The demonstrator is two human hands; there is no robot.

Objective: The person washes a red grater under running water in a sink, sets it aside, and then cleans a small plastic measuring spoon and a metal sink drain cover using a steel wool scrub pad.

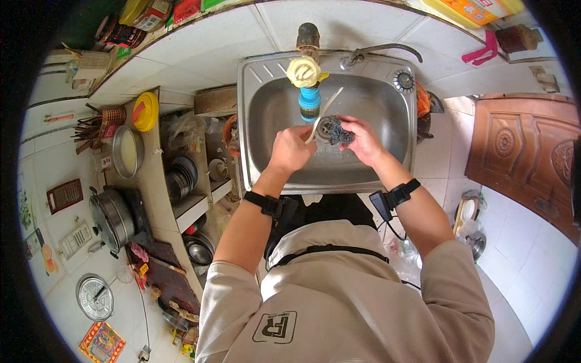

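Over the stainless-steel sink basin, both my hands work close together. My left hand grips the lower end of a thin, pale, slightly curved utensil, seen nearly edge-on; its exact kind is unclear. My right hand holds a dark, curly scouring pad just right of the utensil. Below the pad, the round drain is partly covered. A tap with a pale yellow wrapped top and a blue nozzle hangs above the basin, just beyond my left hand.
A dark curved faucet rises at the sink's back rim. Shelves on the left hold stacked bowls. Further left are a lidded steel pot and a metal basin. A carved wooden door stands on the right.
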